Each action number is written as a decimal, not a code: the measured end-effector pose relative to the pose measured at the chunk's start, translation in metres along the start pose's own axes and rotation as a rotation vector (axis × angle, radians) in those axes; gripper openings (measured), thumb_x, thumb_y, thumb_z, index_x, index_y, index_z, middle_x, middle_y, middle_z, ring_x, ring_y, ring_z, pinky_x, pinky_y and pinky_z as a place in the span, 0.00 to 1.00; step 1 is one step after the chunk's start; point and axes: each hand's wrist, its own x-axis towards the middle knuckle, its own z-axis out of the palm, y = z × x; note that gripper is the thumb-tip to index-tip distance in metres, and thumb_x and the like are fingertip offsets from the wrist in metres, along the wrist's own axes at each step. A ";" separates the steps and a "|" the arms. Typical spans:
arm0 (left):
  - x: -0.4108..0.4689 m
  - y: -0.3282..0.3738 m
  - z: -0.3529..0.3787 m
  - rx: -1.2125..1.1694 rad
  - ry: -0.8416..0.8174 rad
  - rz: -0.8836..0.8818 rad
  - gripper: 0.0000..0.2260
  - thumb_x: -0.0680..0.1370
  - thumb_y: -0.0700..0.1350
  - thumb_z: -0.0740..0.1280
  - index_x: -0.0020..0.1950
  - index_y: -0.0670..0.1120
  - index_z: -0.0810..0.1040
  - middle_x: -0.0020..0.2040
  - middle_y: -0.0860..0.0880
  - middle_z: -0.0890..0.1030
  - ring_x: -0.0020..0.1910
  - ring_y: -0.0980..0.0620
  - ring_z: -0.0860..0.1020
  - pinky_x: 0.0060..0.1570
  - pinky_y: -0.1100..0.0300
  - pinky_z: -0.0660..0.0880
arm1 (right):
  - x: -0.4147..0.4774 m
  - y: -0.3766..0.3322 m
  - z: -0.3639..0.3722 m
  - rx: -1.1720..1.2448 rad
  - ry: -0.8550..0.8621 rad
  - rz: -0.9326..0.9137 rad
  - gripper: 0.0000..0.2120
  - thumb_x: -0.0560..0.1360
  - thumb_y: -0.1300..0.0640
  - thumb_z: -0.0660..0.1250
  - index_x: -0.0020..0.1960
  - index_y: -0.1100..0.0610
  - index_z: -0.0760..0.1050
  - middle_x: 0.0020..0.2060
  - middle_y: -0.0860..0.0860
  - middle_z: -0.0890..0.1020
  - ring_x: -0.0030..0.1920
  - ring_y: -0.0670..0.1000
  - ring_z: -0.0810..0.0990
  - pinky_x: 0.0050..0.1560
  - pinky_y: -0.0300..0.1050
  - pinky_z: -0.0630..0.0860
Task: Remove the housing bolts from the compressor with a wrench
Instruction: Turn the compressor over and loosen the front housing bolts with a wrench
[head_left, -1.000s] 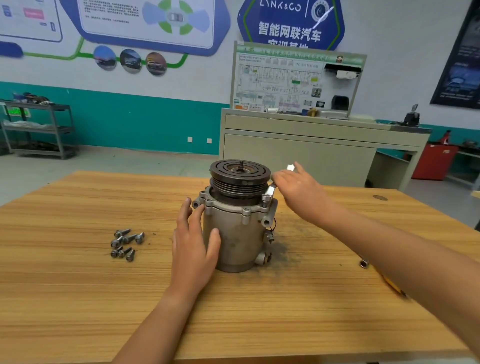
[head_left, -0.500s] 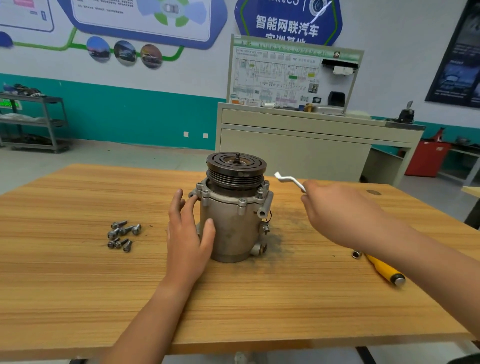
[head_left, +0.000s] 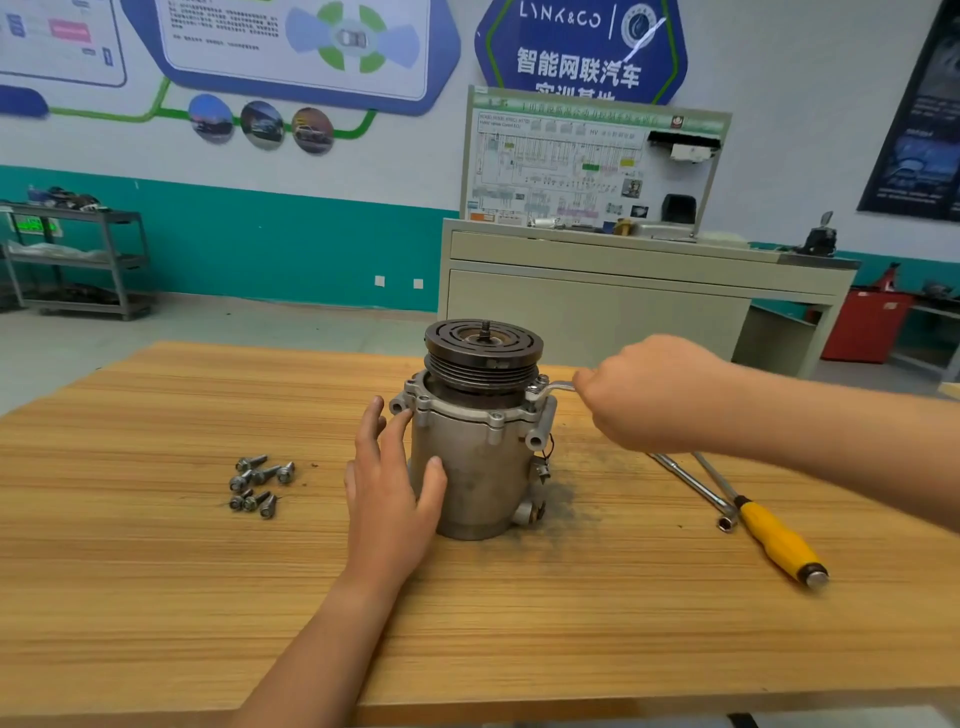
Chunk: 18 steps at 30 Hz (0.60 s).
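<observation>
One compressor (head_left: 480, 447) is standing upright near the middle of the wooden table (head_left: 156, 597), black pulley (head_left: 483, 348) on top, and that's what I'm watching here. The left hand (head_left: 387, 499) is pressing flat against its left side, fingers spread apart, thumb lying across the front of the grey body and fingertips reaching up to the flange. The right hand (head_left: 649, 395) is sitting just right of the pulley, fingers curled tight round the handle of a slim wrench (head_left: 553, 388), whose far end is resting on a housing bolt (head_left: 532, 391) at the flange's right rim. More bolts are showing around the flange's front edge. Off to the left, well apart from the compressor, a little pile of loose bolts (head_left: 260, 486) is lying on the table. On the right, under the right forearm, a yellow-handled screwdriver (head_left: 774, 538) and a socket bar (head_left: 696, 488) are lying side by side.
</observation>
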 end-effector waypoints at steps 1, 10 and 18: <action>0.000 0.000 0.000 -0.001 0.003 -0.001 0.23 0.77 0.42 0.64 0.71 0.44 0.65 0.76 0.50 0.53 0.73 0.50 0.59 0.69 0.41 0.60 | 0.002 0.008 0.003 -0.011 0.024 -0.028 0.05 0.79 0.56 0.51 0.48 0.56 0.64 0.27 0.48 0.64 0.26 0.47 0.62 0.24 0.40 0.58; 0.002 -0.004 0.001 -0.017 0.042 -0.015 0.22 0.78 0.42 0.63 0.71 0.44 0.65 0.75 0.50 0.54 0.72 0.52 0.59 0.69 0.42 0.60 | 0.048 0.020 0.046 0.057 0.073 0.009 0.09 0.78 0.64 0.53 0.56 0.60 0.68 0.28 0.48 0.64 0.27 0.49 0.66 0.26 0.41 0.61; 0.004 -0.003 0.000 -0.048 0.075 0.004 0.24 0.76 0.49 0.58 0.71 0.43 0.65 0.75 0.48 0.55 0.67 0.63 0.54 0.70 0.52 0.56 | 0.057 0.010 0.060 0.469 0.410 0.298 0.12 0.80 0.61 0.54 0.61 0.59 0.69 0.45 0.55 0.80 0.43 0.57 0.79 0.37 0.47 0.72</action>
